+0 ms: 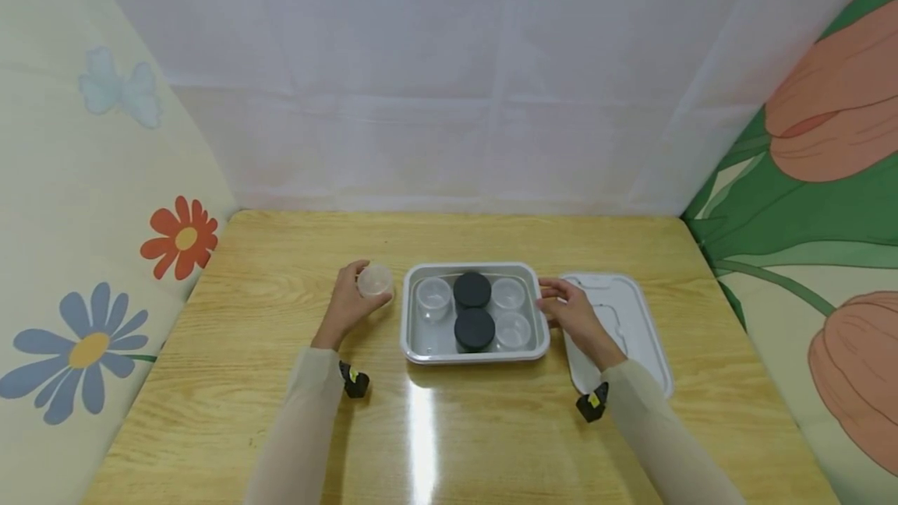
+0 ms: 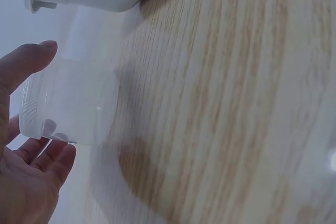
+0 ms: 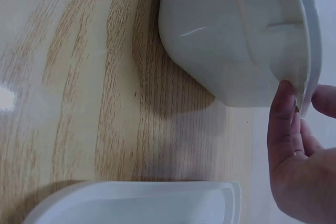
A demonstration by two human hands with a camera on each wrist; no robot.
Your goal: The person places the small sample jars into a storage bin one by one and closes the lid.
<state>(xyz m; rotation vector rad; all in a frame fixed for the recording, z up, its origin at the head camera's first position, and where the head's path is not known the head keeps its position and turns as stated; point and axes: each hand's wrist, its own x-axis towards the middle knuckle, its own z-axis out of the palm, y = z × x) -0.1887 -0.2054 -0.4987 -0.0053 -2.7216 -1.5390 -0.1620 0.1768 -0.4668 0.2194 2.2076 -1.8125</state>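
Note:
My left hand (image 1: 346, 307) holds a small clear plastic jar (image 1: 376, 280) upright on the left of a white container. In the left wrist view the thumb reaches over one side of the jar (image 2: 79, 103), fingers against the other, by its ribbed cap. Inside the white container (image 1: 449, 358) stand two black-lidded jars, the rear one (image 1: 472, 289) behind the front one (image 1: 475, 329). Clear jars are in there too: one (image 1: 434, 298) on the left, two (image 1: 513, 330) on the right. At the container's right end my right hand (image 1: 574, 316) pinches the rim (image 3: 310, 40) between thumb and fingers.
A flat white lid (image 1: 641, 341) lies on the wooden table (image 1: 281, 256), right of the container and partly under my right forearm. A pale cloth (image 1: 435, 139) hangs behind the table, with flower-printed cloths (image 1: 807, 224) at the sides.

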